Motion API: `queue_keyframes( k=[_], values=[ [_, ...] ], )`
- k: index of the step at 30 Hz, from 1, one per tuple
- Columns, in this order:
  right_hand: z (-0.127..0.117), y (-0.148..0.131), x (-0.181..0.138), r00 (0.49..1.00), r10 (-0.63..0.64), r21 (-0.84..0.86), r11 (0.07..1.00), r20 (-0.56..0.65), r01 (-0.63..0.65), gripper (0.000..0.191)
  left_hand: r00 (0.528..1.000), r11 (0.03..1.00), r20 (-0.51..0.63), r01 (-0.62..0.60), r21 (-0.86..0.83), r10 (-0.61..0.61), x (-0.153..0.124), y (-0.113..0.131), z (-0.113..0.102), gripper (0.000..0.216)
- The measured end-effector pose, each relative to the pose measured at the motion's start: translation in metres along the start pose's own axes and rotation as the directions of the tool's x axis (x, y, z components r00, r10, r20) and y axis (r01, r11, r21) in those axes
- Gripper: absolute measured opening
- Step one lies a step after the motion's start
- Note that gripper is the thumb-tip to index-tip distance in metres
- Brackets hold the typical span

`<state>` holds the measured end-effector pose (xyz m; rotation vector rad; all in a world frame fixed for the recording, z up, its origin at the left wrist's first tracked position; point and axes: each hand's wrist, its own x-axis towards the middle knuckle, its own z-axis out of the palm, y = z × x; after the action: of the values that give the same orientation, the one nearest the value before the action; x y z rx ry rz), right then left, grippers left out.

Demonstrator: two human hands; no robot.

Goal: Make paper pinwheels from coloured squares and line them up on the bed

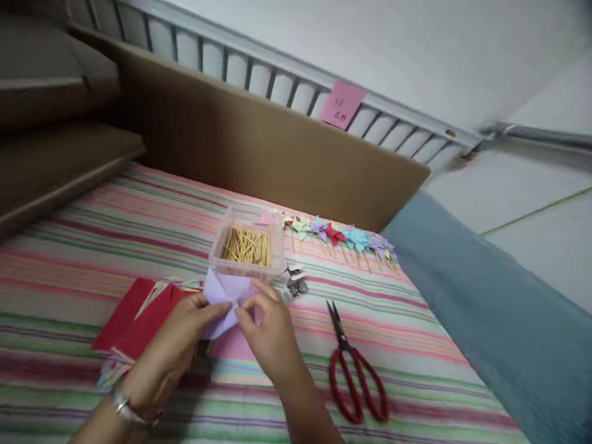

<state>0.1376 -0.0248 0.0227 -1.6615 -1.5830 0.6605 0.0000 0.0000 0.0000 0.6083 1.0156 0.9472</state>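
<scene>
My left hand (178, 336) and my right hand (268, 330) both pinch a small lilac paper square (226, 296) held just above the striped cloth. The paper is partly folded, its corners turned in. Right behind it stands a clear plastic box (247, 246) filled with short wooden sticks. A stack of red paper sheets (134, 314) lies under my left hand. A metal bracelet sits on my left wrist.
Red-handled scissors (354, 370) lie to the right of my hands. A row of several finished paper pinwheels (342, 237) on sticks lies beyond the box. A small pile of metal pins (295, 285) is beside the box. A cardboard sheet (259, 148) stands at the back.
</scene>
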Motion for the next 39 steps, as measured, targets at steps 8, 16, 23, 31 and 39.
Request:
queue_keyframes(
  k=[8, 16, 23, 31, 39],
  values=[
    [-0.004, 0.003, 0.0, 0.997, -0.076, 0.156, 0.985, -0.016, 0.078, 0.02, 1.0, 0.998, 0.007, -0.02, -0.065, 0.021, 0.0, -0.002, 0.002, 0.026],
    [0.001, 0.007, 0.001, 0.995, -0.033, 0.114, 0.992, -0.091, 0.043, 0.008, 1.0, 0.999, 0.021, -0.006, -0.036, 0.007, -0.007, -0.003, 0.011, 0.021],
    [0.003, 0.008, 0.002, 0.995, -0.041, 0.078, 0.996, -0.089, 0.048, 0.009, 1.0, 0.997, -0.016, 0.014, -0.072, -0.016, -0.013, 0.0, 0.015, 0.019],
    [0.009, 0.009, 0.0, 0.987, -0.144, -0.039, 0.989, -0.076, 0.141, 0.009, 0.994, 0.999, -0.105, 0.021, -0.025, -0.024, -0.007, -0.004, 0.011, 0.016],
    [0.013, 0.011, -0.001, 0.976, -0.18, -0.098, 0.981, -0.12, 0.169, 0.011, 0.992, 0.993, -0.119, -0.051, -0.104, 0.038, -0.009, 0.0, 0.012, 0.012]
  ],
)
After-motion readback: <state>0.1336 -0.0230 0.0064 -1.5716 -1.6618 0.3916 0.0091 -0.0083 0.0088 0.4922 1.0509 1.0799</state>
